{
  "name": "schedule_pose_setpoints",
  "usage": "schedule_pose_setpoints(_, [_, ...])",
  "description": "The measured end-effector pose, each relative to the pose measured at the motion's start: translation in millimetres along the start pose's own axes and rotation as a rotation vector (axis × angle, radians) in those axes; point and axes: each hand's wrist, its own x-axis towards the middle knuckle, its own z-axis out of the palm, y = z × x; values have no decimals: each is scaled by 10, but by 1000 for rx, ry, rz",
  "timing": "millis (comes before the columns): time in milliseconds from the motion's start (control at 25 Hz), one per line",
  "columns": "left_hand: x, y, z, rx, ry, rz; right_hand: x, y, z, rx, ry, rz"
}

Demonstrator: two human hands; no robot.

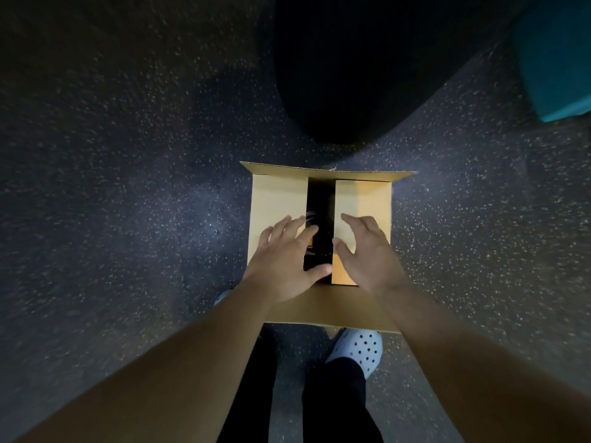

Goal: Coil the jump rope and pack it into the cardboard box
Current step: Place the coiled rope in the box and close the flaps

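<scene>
**A:** What takes up most of the view?

**B:** The dark speckled rubber floor (128, 203), which fills nearly the whole frame. At the top lies a big black rounded shape (345, 68); it is too dark to tell what it is. A teal block-shaped object (556, 59) sits at the top right edge.

**A:** And the box?

**B:** The brown cardboard box (278, 199) stands on the floor in the middle, just ahead of the person's feet. Its two side flaps are folded inward and lie almost flat, with a dark gap between them. The far flap stands up, and the near flap hangs out toward the person.

**A:** Where are the hands?

**B:** The left hand (284, 263) lies flat on the left flap, fingers spread and straight, thumb reaching across the gap. The right hand (367, 254) presses on the right flap the same way, fingers wide. Neither grips anything.

**A:** Can you see the rope?

**B:** Only partly. Through the gap, something dark with a faint coiled glint shows inside the box; that appears to be the black jump rope (311, 219), just beyond the left fingertips.

**A:** Anything smaller?

**B:** A white perforated clog (361, 350) on the right foot, below the box, above black trouser legs (335, 404).
</scene>
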Motion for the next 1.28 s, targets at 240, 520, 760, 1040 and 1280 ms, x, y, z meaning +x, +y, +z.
schedule_pose_setpoints(240, [-136, 71, 144, 397, -367, 379, 269, -301, -295, -445, 310, -228])
schedule_pose_setpoints(520, [-4, -134, 200, 723, 352, 246, 240, -209, -168, -341, 50, -128])
schedule_pose_setpoints(760, [647, -323, 293, 491, 151, 20, 434, 294, 257, -616, -140, -235])
schedule_pose_setpoints(1040, [934, -555, 748, 533, 259, 32, 741, 544, 752, -809, 94, -293])
schedule_pose_setpoints(1280, [946, -478, 544, 541, 243, 73, 770, 430, 674, -817, 86, -303])
